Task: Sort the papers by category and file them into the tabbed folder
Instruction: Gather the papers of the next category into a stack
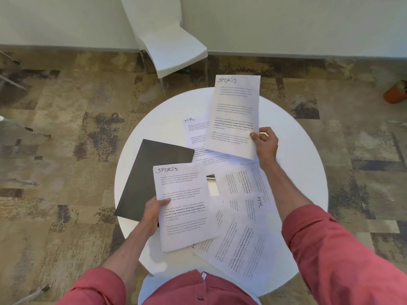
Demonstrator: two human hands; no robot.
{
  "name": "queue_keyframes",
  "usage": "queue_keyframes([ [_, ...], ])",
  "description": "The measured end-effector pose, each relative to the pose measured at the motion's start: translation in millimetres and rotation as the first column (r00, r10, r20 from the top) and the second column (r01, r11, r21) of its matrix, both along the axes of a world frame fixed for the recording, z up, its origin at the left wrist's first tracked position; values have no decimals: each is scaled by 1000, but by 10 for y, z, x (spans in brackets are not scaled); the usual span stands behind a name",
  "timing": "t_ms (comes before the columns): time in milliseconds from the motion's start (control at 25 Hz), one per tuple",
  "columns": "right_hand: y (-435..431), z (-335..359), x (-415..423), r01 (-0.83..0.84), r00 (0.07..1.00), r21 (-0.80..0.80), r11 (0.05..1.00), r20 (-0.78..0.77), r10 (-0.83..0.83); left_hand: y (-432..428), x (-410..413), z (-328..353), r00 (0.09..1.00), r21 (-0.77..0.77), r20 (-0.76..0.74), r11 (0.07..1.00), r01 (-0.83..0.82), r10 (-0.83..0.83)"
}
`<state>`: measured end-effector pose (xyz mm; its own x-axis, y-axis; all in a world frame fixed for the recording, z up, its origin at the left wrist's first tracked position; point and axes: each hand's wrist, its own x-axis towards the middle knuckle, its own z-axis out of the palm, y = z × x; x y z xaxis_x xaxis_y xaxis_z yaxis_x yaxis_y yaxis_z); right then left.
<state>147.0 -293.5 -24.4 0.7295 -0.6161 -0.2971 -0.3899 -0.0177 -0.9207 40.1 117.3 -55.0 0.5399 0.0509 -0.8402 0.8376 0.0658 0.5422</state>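
Black folder (152, 172) noted lying flat on the left part of the round white table (304, 168), cover closed; no tabs can be made out. Its near right corner is overlapped by the near SPORTS sheet (185, 205), which is pinched at its left edge by the left hand (154, 211), thumb on top and fingers beneath. A second edge at the bottom suggests more than one page is held.

Further back, an HR sheet (196, 133) is seen on the table, partly covered. Over it the far SPORTS sheet (235, 115) is held clear of the table, gripped at its lower right corner by the right hand (265, 142), fingers curled round the edge.

To the right and nearer, loose sheets (248, 194) are spread overlapping, one marked HR lying sideways.

Handling, as judged: the paper is light, thin and limp. Held by one corner it is likely to droop, crease or slip. An edge pinch is preferred, with like sheets squared together before filing. The folder is judged stiff and is best opened at its free edge.
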Motion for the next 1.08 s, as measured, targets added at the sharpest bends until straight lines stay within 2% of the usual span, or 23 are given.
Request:
queue_keyframes([
  [120, -52, 64, -122, 15, 998, 127, 992, 53, -22, -38, -25, 72, 1000, -6, 26, 1000, 4, -4],
  [200, -49, 96, -290, 29, 999, 212, 977, 35, -37, -65, -54, 134, 999, -11, 44, 1000, 4, -4],
  [520, 235, 243, -1345, -78, 995, 417, 905, -26, 97, -276, -274, 292, 996, -85, 83, 996, -8, 15],
  [760, 368, 131, -1917, -180, 960, 377, 908, -135, 247, -552, -323, 380, 991, -196, 136, 980, 18, 9],
  [920, 352, 109, -2088, -398, 876, 282, 873, -168, 453, -663, -364, 367, 985, -242, 167, 967, 77, -37],
  [1080, 379, 211, -2096, -342, 911, 257, 904, -144, 386, -736, -465, 353, 984, -284, 168, 953, 109, -62],
])
